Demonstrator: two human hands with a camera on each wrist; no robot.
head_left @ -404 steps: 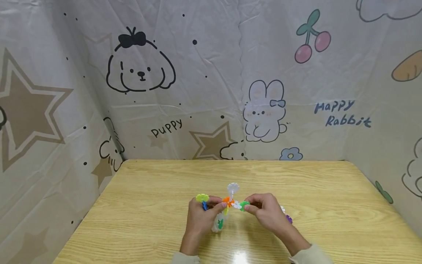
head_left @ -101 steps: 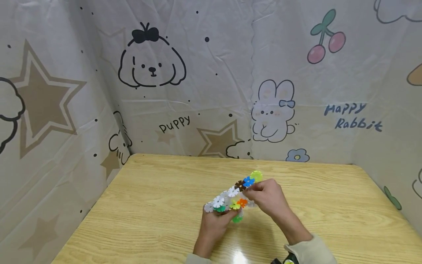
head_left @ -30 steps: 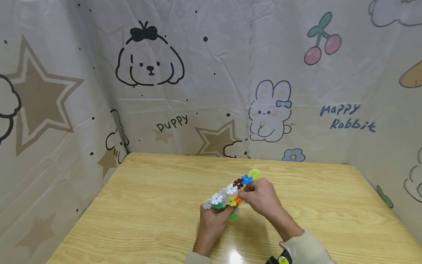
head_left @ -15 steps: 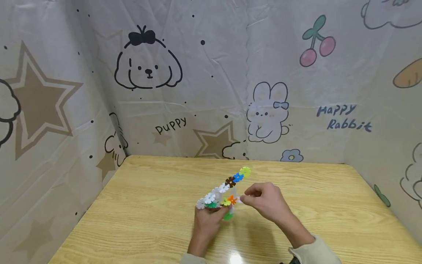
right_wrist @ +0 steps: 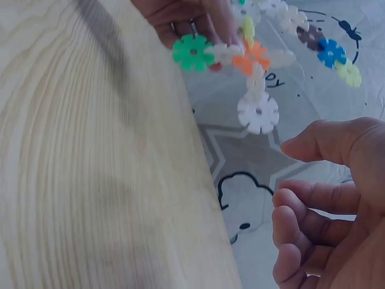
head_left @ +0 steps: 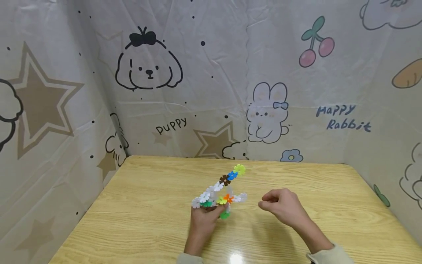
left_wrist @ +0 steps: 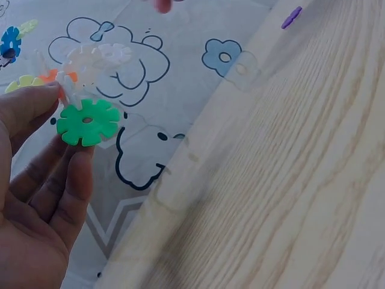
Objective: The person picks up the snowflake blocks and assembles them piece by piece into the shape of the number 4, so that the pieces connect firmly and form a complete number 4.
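Observation:
My left hand (head_left: 203, 220) holds a built-up chain of notched plastic snowflake discs (head_left: 205, 197) above the table, pinching it near the orange disc (head_left: 228, 198). One arm of the chain runs up through brown and blue discs to a yellow-green disc (head_left: 239, 169). Another arm ends to the right in a white disc (right_wrist: 258, 112). A green disc (left_wrist: 88, 122) hangs on the near side, below the thumb. My right hand (head_left: 286, 207) is apart from the chain, to its right, with loosely bent fingers and nothing between thumb and fingertips in the right wrist view.
On the wood-grain table (head_left: 148, 220) lie a loose purple disc (left_wrist: 292, 18) and a pale translucent disc (left_wrist: 243, 70), both seen in the left wrist view. A printed cloth (head_left: 211, 73) hangs around the table's back and sides.
My right hand has let go of the white disc at the chain's right end and moved right. The left hand has shifted slightly left with the chain. Much earlier, both hands held the chain turned differently.

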